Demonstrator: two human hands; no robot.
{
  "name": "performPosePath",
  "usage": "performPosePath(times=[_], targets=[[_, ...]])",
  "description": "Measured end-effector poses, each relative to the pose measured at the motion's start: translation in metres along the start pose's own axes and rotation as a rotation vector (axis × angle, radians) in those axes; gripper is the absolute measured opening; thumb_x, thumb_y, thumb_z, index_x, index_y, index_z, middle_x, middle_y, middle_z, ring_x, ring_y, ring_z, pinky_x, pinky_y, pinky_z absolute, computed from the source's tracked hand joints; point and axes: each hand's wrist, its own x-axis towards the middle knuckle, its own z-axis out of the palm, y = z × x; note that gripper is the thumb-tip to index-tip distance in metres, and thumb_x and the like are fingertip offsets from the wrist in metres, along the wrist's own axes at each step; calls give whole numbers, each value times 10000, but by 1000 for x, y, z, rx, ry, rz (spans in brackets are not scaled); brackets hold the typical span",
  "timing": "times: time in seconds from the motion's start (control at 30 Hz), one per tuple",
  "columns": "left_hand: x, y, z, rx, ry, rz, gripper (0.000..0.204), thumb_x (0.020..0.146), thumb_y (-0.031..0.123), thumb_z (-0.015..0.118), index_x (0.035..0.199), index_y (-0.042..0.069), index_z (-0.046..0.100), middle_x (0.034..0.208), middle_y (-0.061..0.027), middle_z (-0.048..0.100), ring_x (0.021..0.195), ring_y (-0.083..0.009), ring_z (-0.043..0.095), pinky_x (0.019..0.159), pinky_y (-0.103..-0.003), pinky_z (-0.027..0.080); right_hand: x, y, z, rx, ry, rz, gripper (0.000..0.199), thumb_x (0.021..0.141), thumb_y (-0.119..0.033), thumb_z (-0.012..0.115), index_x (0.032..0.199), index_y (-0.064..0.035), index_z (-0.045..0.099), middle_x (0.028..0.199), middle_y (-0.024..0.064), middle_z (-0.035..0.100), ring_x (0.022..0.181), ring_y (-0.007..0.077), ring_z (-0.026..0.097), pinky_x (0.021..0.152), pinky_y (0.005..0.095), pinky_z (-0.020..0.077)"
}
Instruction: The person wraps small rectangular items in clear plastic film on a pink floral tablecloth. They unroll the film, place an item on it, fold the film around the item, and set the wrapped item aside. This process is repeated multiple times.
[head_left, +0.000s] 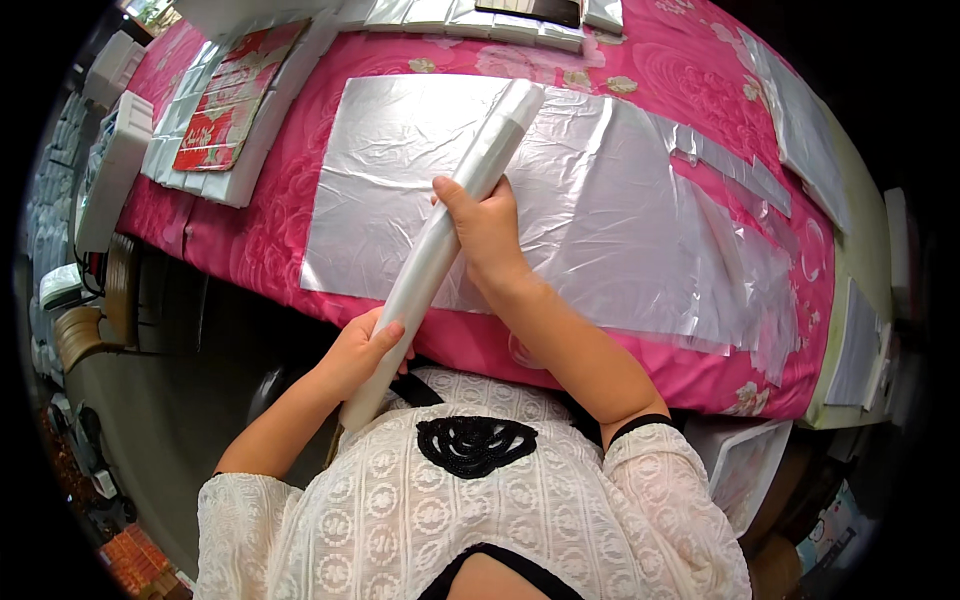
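A long whitish roll of plastic film (pixel 425 265) slants from my waist up over the table. Wrapped round its lower part is my left hand (pixel 362 352), close to my body. My right hand (pixel 485 225) grips it around the middle, thumb lying across the top. Beneath the roll, translucent plastic sheets (pixel 600 220) lie spread and creased across the tablecloth. Their right ends are loose, overlapping strips. The roll's far end rests over or just above the sheets; I cannot tell which.
A pink floral tablecloth (pixel 250 240) covers the table. Stacked white packs with a red patterned card (pixel 240 100) stand at left. More packs (pixel 470 22) line the back, topped by a dark flat object (pixel 530 10). A wooden chair (pixel 95 335) stands at far left.
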Motion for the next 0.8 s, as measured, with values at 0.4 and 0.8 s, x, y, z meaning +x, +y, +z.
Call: performPosePath(times=[0.4, 0.8], targets=[[-28, -17, -5, 99, 66, -155, 378, 834, 279, 658, 1096, 35, 534, 790, -31, 568, 642, -111, 558, 583, -268, 485, 64, -78, -94, -570, -123, 73, 325, 818, -340, 653, 966, -54, 619, 749, 14, 594, 633, 49, 524, 490, 191, 381], [-34, -13, 0, 345, 156, -89, 354, 817, 245, 664, 1070, 15, 572, 901, -61, 631, 798, -128, 579, 726, -292, 471, 82, -81, -111, -741, -247, -4, 203, 814, -230, 685, 785, -37, 632, 633, -23, 532, 553, 39, 453, 479, 198, 341]])
